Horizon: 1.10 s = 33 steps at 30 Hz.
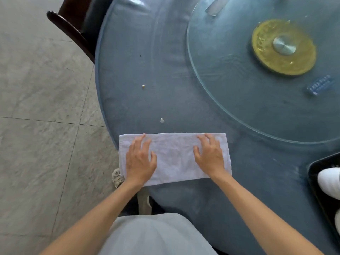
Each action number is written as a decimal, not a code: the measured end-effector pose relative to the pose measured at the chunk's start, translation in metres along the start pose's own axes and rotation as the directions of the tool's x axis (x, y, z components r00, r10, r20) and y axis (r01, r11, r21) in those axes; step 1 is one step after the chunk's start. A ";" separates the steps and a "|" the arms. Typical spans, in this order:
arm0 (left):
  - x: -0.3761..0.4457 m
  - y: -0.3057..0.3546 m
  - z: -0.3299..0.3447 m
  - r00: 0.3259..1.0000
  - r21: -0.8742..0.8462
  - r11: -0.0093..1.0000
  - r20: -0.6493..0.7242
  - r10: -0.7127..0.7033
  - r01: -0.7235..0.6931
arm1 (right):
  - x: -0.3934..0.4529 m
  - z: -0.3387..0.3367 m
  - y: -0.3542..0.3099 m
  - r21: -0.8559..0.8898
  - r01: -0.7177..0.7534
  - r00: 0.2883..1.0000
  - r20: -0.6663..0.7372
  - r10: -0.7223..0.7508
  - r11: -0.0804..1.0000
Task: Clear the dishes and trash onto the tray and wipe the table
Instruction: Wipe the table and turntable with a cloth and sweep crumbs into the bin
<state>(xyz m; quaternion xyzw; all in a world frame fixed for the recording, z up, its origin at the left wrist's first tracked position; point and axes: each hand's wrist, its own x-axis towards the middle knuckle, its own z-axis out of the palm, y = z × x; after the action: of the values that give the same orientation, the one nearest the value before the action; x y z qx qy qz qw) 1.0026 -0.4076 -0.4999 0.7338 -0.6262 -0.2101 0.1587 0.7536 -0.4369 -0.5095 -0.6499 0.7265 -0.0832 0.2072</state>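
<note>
the white cloth (174, 159) lies folded flat at the near edge of the round blue table (184, 89), its long axis running left to right across the person's front, with its near left corner overhanging the rim. both hands press down on it with fingers straight and spread, gripping nothing: the left hand (140, 159) on the left half, the right hand (209, 155) on the right half. the wiping work lies straight ahead of the fingertips: 2 crumbs sit beyond the cloth's far edge, a pale crumb (161, 120) just ahead and nearer the left hand, a yellowish crumb (143, 86) farther out. a push away from the body looks set to sweep both. the black tray (312, 173) is at the right, holding white dishes.
</note>
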 end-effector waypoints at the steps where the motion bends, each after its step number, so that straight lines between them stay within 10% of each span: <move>1: -0.010 0.006 0.013 0.997 0.039 0.999 0.069 -0.015 0.012 | -0.011 0.011 -0.004 -0.074 0.015 1.000 0.017 -0.014 0.997; 11: -0.020 0.015 0.072 0.978 0.286 0.939 0.025 -0.209 0.193 | -0.011 0.066 -0.044 -0.246 -0.159 0.979 0.089 0.185 0.956; 33: 0.111 -0.024 0.053 0.976 0.235 0.949 -0.115 -0.186 0.209 | 0.111 0.079 -0.120 -0.244 -0.181 0.979 0.046 0.197 0.953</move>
<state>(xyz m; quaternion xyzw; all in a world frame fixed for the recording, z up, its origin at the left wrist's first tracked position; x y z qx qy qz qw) 1.0104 -0.5113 -0.5693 0.8158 -0.5627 -0.1118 0.0731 0.8875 -0.5509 -0.5548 -0.6001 0.7823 0.0476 0.1599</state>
